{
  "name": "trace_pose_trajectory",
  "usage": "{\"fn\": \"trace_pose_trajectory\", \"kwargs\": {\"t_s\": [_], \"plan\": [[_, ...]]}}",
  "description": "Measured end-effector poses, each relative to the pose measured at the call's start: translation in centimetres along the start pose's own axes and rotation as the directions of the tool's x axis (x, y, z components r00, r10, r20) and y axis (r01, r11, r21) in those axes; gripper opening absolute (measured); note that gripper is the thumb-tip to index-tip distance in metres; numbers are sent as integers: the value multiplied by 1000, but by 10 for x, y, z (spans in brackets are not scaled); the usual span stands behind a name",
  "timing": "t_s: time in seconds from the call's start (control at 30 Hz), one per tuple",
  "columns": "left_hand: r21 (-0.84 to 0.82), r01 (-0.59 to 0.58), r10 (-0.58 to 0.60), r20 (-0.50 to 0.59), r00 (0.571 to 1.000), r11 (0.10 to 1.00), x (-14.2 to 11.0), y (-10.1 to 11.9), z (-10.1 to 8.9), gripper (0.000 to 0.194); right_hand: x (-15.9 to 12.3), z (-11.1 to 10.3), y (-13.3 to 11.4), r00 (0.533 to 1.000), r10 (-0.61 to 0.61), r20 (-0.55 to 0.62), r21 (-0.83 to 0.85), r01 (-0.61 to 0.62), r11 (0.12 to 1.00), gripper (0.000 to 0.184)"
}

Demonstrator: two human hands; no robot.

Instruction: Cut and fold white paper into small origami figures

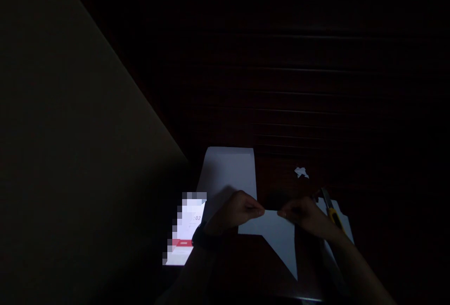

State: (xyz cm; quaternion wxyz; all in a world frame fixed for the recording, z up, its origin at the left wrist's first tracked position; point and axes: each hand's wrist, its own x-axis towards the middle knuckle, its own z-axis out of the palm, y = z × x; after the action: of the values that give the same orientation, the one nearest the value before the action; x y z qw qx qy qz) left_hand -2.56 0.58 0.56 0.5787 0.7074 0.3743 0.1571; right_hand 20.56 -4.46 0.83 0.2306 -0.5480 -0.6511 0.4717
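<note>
The scene is very dark. My left hand [236, 212] and my right hand [305, 216] meet over a white paper piece [281, 239] on a dark wooden table [316, 108]. Each hand pinches the top edge of that paper, fingertips almost touching. The paper runs down to a point below my hands. A dark watch [199, 237] sits on my left wrist. A larger white sheet [228, 171] lies flat just beyond my left hand.
A lit phone screen [184, 232] glows left of my left wrist. A yellow utility knife [332, 213] lies on another white sheet [342, 223] by my right hand. A small crumpled paper scrap [301, 172] sits farther back. A pale wall [63, 155] fills the left.
</note>
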Motion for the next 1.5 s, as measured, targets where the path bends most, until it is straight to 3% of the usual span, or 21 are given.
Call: {"fn": "trace_pose_trajectory", "kwargs": {"t_s": [0.23,0.4,0.67,0.87,0.93,0.97,1.03,1.07,1.17,1.23,1.5], "plan": [[23,-10,7,123,992,1000,-1,5,11,22,-1,8,-10,997,-25,67,20,23,1000,21],[-51,10,-5,101,995,999,0,8,13,23,-4,3,-13,1000,-11,11,45,10,999,25],[-113,9,-5,42,999,994,-7,18,-1,23,-10,-24,5,989,66,-135,80,-55,995,30],[-192,59,-57,17,998,980,-5,1,-14,25,-19,-43,9,975,76,-211,99,-57,993,28],[-196,80,-97,-78,992,977,0,-8,-17,23,-19,-44,10,970,84,-229,111,-60,992,27],[-186,70,-104,-178,978,980,2,-11,-18,23,-18,-42,11,969,83,-233,112,-58,992,27],[-153,11,-62,-332,941,988,6,-12,-16,24,-14,-36,11,969,69,-238,100,-46,994,27],[-131,-30,-19,-357,934,991,8,-11,-12,26,-12,-32,10,969,61,-239,90,-40,995,28],[-98,-106,78,-254,964,990,10,-4,1,27,-5,-21,4,974,45,-222,67,-31,997,30],[-93,-53,35,-184,982,994,10,-2,9,25,-3,-18,-1,982,48,-181,63,-37,997,31],[11,-19,21,-119,993,1000,13,-8,24,22,-2,-10,-7,1000,-19,1,8,19,1000,26]]}}
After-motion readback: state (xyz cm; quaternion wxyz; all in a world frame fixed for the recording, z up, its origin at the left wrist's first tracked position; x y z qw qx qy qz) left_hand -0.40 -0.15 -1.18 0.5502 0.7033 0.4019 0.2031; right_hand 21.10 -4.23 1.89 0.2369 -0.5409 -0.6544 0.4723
